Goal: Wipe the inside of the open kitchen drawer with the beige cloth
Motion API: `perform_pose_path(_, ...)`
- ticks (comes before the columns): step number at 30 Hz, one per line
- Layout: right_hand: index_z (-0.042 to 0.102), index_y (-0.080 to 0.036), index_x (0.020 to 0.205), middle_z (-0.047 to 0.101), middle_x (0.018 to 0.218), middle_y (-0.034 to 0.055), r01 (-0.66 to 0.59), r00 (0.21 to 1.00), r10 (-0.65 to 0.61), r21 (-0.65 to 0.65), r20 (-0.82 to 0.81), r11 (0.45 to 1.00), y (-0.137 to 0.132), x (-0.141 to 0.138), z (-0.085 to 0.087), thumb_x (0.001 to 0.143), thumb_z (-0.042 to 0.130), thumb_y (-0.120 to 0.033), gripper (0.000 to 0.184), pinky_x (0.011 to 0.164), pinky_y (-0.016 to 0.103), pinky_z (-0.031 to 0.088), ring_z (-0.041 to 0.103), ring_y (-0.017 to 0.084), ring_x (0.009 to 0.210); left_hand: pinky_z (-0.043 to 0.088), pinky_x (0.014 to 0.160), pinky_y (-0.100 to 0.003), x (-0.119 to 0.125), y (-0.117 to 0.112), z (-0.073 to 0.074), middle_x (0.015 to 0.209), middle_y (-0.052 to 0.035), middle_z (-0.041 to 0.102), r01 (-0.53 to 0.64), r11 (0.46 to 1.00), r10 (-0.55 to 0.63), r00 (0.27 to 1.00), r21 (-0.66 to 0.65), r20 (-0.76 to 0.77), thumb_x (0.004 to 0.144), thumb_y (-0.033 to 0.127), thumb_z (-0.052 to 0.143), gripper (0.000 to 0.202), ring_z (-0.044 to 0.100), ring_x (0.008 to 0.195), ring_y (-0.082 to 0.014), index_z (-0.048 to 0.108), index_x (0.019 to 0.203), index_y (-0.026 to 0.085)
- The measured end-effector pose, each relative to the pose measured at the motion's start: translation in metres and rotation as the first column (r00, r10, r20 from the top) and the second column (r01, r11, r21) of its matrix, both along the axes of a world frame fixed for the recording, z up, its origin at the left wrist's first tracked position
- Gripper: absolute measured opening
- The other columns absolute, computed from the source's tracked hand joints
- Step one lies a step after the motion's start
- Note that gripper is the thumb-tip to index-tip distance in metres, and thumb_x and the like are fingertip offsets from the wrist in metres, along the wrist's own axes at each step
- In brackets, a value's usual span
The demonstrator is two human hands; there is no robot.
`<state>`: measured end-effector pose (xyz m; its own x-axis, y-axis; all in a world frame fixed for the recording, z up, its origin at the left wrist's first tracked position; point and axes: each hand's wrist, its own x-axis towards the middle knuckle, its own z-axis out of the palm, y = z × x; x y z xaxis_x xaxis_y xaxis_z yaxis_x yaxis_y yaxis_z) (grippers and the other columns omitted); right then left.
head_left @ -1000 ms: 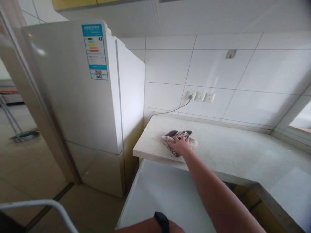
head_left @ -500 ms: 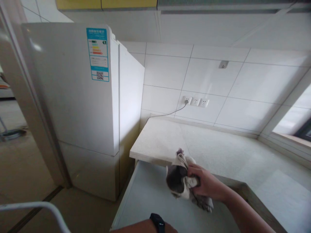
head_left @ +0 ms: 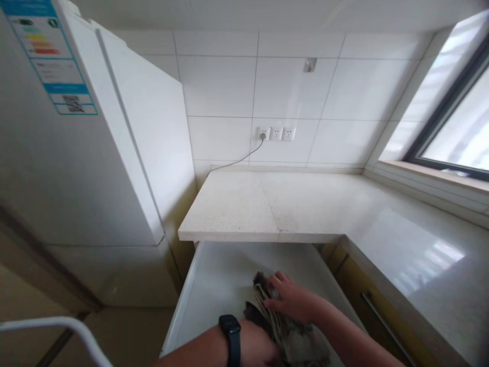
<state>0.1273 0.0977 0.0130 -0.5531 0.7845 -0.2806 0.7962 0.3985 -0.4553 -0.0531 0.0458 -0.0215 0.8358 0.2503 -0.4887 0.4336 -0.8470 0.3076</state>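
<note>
A crumpled grey-brown rag lies low over the pulled-out drawer with its pale, bare bottom. My right hand is closed on the rag's upper part, its fingers bent over the folds. Against the rag's lower left side is my left hand, with a dark watch on the wrist. Its fingers look curled in at the cloth, partly hidden and near the bottom edge of the view.
Above the drawer juts a pale stone countertop, running round to the right. A white fridge stands at left. Wall sockets hold one plugged cord. At right are a window and a cabinet handle.
The view has swung right and down. The rag has come down from near the counter's edge into the drawer, and my left hand has come up to it.
</note>
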Motion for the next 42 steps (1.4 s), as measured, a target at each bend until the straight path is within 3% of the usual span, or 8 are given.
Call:
perform_pose_path(3,0.048,-0.024,0.139,0.042,0.143,0.0209,0.198,0.964,-0.217,0.131,0.154,0.971,-0.005,-0.012,-0.024,0.074,0.057,-0.077,0.085,0.094,0.056,0.041,0.043,0.044,0.126,0.049,0.053,-0.033,-0.007,-0.007,0.007,0.087,-0.0107,0.075,-0.195,0.981,0.196,0.979,-0.024,0.05,0.09,0.048,0.043,0.043,0.071,0.076,-0.0274,0.075,0.102,0.022)
perform_pose_path(7,0.034,-0.022,0.151,0.017,0.158,0.0293,0.259,0.903,-0.276,0.096,0.329,0.961,-0.015,-0.023,-0.052,0.06,0.054,-0.091,0.116,0.087,0.067,0.039,0.047,0.054,0.119,0.051,0.061,-0.032,-0.008,-0.013,0.015,0.09,-0.0107,0.075,-0.203,0.976,0.211,0.97,-0.076,0.124,0.086,0.042,0.046,0.038,0.071,0.083,-0.0274,0.074,0.099,0.021)
perform_pose_path(12,0.024,-0.026,0.156,0.012,0.162,0.0261,-0.057,0.948,0.013,0.13,0.317,0.99,-0.019,-0.028,-0.059,0.062,0.075,-0.063,0.114,0.092,0.072,0.036,0.034,0.058,0.131,0.051,0.061,-0.035,-0.006,-0.013,0.018,0.088,-0.0131,0.075,-0.198,0.979,0.201,0.978,-0.05,0.064,0.085,0.038,0.045,0.036,0.071,0.081,-0.0289,0.074,0.091,0.017)
perform_pose_path(18,0.027,-0.039,0.153,0.007,0.165,0.014,-0.416,0.907,0.401,0.121,0.133,0.901,-0.004,-0.009,-0.055,0.061,0.08,-0.049,0.107,0.103,0.071,0.029,0.02,0.054,0.142,0.05,0.061,-0.034,-0.007,-0.013,0.019,0.089,-0.0121,0.075,-0.172,0.984,0.175,0.983,-0.048,0.049,0.086,0.039,0.043,0.038,0.071,0.081,-0.0271,0.075,0.092,0.019)
perform_pose_path(23,0.026,-0.038,0.153,0.009,0.165,0.0129,-0.153,0.98,0.113,0.264,0.161,0.952,0.021,0.013,-0.061,0.066,0.08,-0.046,0.103,0.104,0.067,0.031,0.024,0.051,0.141,0.044,0.056,-0.031,-0.006,-0.012,0.019,0.088,-0.0102,0.075,-0.177,0.983,0.179,0.983,-0.044,0.046,0.085,0.038,0.046,0.034,0.07,0.079,-0.0235,0.075,0.086,0.02)
perform_pose_path(30,0.032,-0.022,0.151,0.022,0.162,0.0168,0.201,0.947,-0.277,0.373,0.163,0.906,0.038,0.025,-0.085,0.082,0.059,-0.049,0.079,0.104,0.063,0.033,0.028,0.046,0.14,0.033,0.051,-0.032,-0.006,-0.012,0.019,0.09,-0.0082,0.076,-0.174,0.982,0.177,0.984,-0.076,0.03,0.085,0.038,0.047,0.033,0.071,0.078,-0.0224,0.074,0.09,0.022)
perform_pose_path(35,0.042,-0.021,0.147,0.02,0.163,0.0173,0.077,0.972,-0.148,0.351,0.182,0.933,0.03,0.019,-0.085,0.085,0.054,-0.052,0.071,0.104,0.071,0.026,0.019,0.051,0.143,0.032,0.05,-0.03,-0.006,-0.012,0.017,0.089,-0.0071,0.076,-0.178,0.982,0.181,0.983,-0.069,0.04,0.085,0.038,0.048,0.032,0.07,0.078,-0.0215,0.074,0.094,0.023)
perform_pose_path(42,0.02,-0.031,0.157,0.011,0.166,0.0104,-0.412,0.91,0.414,0.15,0.023,0.898,0.01,0.001,-0.072,0.058,0.078,-0.058,0.118,0.111,0.072,0.014,0.009,0.051,0.146,0.036,0.051,-0.029,-0.007,-0.011,0.009,0.084,-0.006,0.075,-0.164,0.985,0.166,0.985,-0.051,0.044,0.086,0.04,0.046,0.032,0.068,0.072,-0.02,0.073,0.085,0.023)
